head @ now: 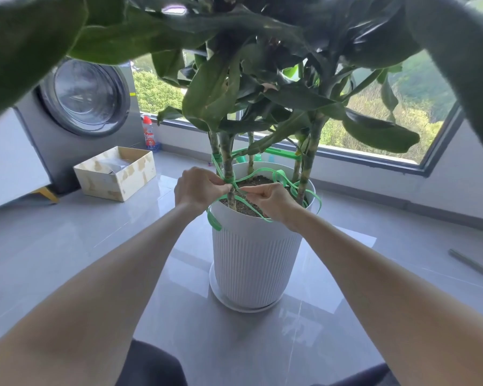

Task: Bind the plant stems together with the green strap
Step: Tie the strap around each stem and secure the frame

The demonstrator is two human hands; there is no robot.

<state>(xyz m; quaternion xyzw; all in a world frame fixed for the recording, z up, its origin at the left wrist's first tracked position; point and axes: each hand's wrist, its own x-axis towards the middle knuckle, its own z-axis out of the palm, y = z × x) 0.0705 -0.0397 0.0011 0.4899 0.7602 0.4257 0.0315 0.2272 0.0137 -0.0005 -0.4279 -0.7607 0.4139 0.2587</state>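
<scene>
The green strap (pixel 229 180) is looped round the nearest stem (pixel 227 160) above the pot (pixel 251 260). The left hand (pixel 197 188) and right hand (pixel 273 200) pinch it between their fingers, one on either side of the stem.

Both hands (pixel 198 188) (pixel 273 200) pinch the green strap (pixel 229 180) wrapped round a stem (pixel 228 165).

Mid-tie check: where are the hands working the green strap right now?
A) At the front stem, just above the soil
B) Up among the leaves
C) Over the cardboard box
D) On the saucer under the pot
A: the left hand and right hand both pinch the green strap where it wraps the front stem, just above the soil in the white pot.
</scene>
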